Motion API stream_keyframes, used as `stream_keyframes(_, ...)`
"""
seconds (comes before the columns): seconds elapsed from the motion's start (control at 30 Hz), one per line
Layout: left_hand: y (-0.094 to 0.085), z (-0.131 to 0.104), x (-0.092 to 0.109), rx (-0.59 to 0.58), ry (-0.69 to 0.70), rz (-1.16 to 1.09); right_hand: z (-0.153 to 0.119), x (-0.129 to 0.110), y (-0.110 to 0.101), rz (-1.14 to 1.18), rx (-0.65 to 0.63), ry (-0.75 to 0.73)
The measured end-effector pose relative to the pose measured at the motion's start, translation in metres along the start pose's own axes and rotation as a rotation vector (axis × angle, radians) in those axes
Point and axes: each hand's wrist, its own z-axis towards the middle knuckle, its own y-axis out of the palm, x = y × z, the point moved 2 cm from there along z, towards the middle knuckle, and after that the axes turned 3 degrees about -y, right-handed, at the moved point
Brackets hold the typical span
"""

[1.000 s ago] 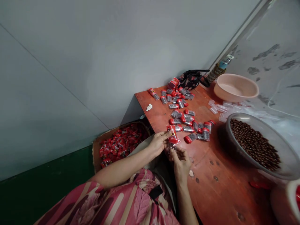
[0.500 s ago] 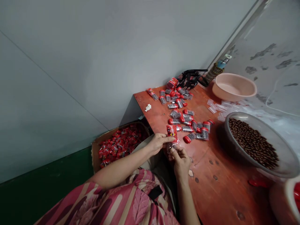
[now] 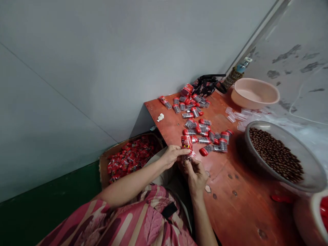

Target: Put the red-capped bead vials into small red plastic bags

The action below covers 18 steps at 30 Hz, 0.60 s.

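Both my hands hold one small red-and-clear plastic packet [image 3: 187, 143] over the table's near edge. My left hand [image 3: 172, 156] pinches the packet's side, its thumb lying across the front. Lower down, the thumb and fingers of my right hand [image 3: 195, 175] close on the clear end, where dark contents show through. Just beyond the packet lie several small clear tubs with red caps [image 3: 204, 128], filled with dark balls. A cardboard box [image 3: 104, 167] below to the left holds a heap of red packets [image 3: 133, 155].
On the red table [image 3: 238, 215], a large grey basin [image 3: 314, 171] of brown balls stands at right. Behind it are empty clear tubes [image 3: 241, 116] and a pink basin [image 3: 256, 94]. A dark bag [image 3: 205, 85] and a bottle [image 3: 237, 73] sit by the wall. Another tub [image 3: 304, 218] is at lower right.
Both hands keep their hold on the packet, nearly in place. The whole view has shifted slightly.
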Motion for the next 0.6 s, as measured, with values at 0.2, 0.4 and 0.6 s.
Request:
stream_keyframes(0.2, 0.001, -0.004, 0.003, -0.066, -0.004, 0.033, 0.003, 0.006, 0.002, 0.301, -0.076, 0.229)
stream_keyframes(0.4, 0.0, -0.005, -0.005, -0.061, -0.027, 0.033, 0.004, -0.002, 0.005, 0.213, 0.041, 0.12)
stream_keyframes(0.6, -0.003, -0.01, -0.008, -0.117, -0.053, -0.091, 0.007, 0.004, 0.002, 0.272, -0.081, 0.119)
